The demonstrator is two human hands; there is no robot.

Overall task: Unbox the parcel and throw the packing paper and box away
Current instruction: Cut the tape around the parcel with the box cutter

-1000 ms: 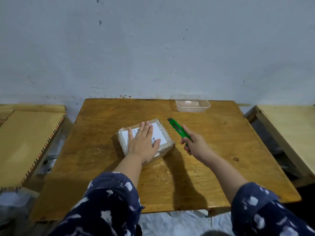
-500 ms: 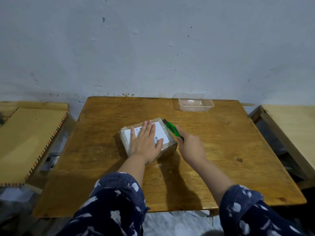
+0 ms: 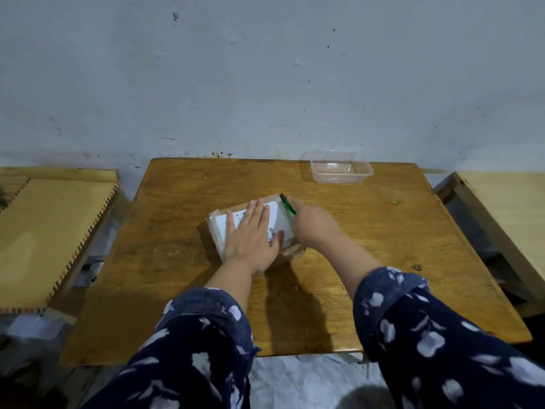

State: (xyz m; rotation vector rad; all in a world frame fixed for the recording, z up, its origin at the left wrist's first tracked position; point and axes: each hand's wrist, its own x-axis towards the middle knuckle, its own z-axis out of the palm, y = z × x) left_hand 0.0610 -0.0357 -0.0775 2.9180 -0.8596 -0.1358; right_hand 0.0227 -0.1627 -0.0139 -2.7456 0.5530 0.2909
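Note:
A small taped cardboard parcel (image 3: 219, 231) with a white shipping label lies in the middle of the wooden table (image 3: 368, 249). My left hand (image 3: 251, 236) rests flat on its top, fingers spread, pressing it down. My right hand (image 3: 314, 224) grips a green utility knife (image 3: 288, 204), whose tip touches the parcel's far right corner. The hand hides most of the knife's handle and the parcel's right edge.
A clear plastic container (image 3: 339, 171) stands at the table's back right, near the grey wall. A wooden bench (image 3: 47, 231) flanks the table on the left and another wooden surface (image 3: 507, 214) on the right. Pale sheeting (image 3: 300, 382) covers the floor below.
My right hand has brought the green knife leftward from beside the parcel to its far right corner. My left hand stays flat on the parcel. The view has shifted slightly.

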